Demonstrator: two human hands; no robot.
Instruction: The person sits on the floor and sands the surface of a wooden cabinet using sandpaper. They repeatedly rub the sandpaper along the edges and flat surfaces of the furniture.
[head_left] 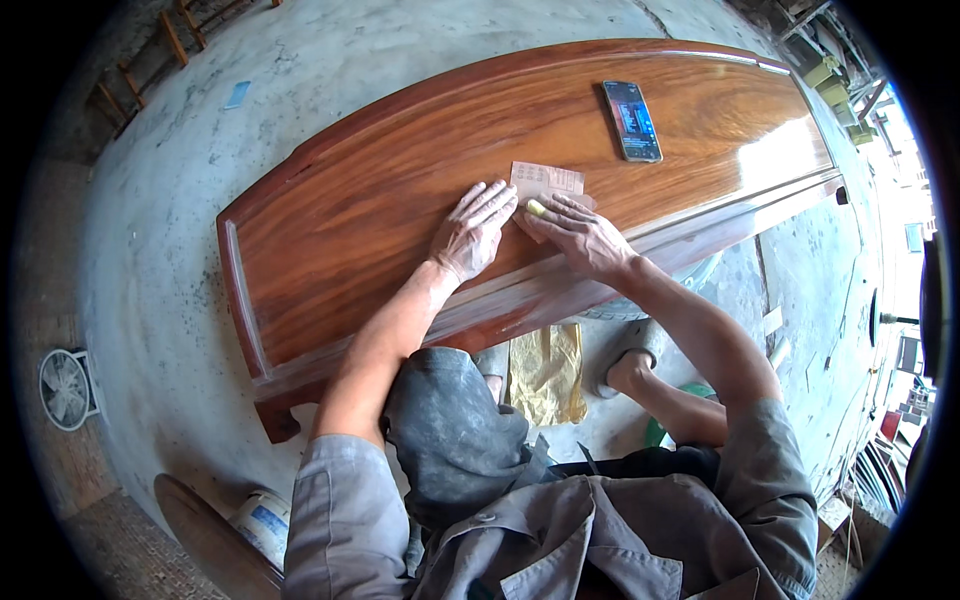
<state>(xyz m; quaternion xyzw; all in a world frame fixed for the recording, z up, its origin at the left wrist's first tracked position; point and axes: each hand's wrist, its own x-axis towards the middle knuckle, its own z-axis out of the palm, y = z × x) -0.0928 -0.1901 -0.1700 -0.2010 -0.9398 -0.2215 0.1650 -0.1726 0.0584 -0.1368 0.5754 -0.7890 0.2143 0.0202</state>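
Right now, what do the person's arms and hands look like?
The left sleeve and right sleeve are grey, ending near the elbows, forearms bare. The left hand is gloveless; the right hand too, except for a small yellow cover on one digit.

Sandpaper sheet (548, 178) on counter (360, 240), partly under right hand (592, 238). Left hand (470, 235) on counter, just left of sheet. Phone (632, 121) also on counter, beyond sheet, to its right. Fan (66, 390) well left of counter. Plastic wrap (547, 375) on floor (160, 330).
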